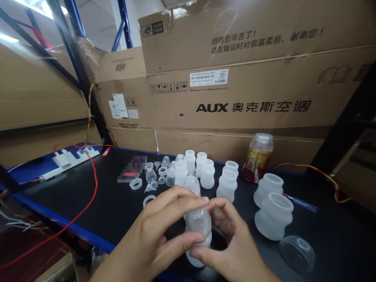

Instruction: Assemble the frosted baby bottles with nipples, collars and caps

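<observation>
Frosted white silicone bottles (207,174) stand on a black tabletop (88,196) with a blue edge; a red wire (93,184) crosses it before brown cardboard boxes (258,78).

The bottle (198,229) is small, made of frosted, half-transparent white plastic, with a clear domed cap (192,184) on top. It stands almost upright, a little above the black surface (88,203), held between both hands. The left hand (158,231) wraps its side; the right hand (232,243) holds its lower part.
</observation>
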The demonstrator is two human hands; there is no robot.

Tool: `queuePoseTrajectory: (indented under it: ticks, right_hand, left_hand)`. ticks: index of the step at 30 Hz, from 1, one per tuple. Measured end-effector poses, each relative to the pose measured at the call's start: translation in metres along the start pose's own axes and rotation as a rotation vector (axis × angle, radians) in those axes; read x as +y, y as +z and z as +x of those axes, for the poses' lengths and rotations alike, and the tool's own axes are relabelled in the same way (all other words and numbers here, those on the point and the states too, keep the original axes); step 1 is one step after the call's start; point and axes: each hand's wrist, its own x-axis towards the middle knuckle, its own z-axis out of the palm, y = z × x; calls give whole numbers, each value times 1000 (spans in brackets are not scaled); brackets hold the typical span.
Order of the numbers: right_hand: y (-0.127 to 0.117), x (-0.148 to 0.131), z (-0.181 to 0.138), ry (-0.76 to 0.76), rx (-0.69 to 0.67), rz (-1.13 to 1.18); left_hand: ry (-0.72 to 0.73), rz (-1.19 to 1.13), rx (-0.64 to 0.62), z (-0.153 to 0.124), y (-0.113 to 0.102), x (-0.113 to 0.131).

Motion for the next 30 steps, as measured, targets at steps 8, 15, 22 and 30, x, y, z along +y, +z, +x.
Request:
queuePoseTrajectory:
  ticks: [8,15,22,30]
  right_hand:
    - [0,1,0,-10,-28,32]
    - [4,-4,0,34,5,54]
    - [8,-15,-4,50,52,72]
    - [4,-11,-5,80,26,51]
  left_hand:
    - [136,18,59,8,12,-4]
    - [141,-7,162,6,29,-10]
    - [83,62,198,1,28,0]
    - [113,294,93,-3,24,6]
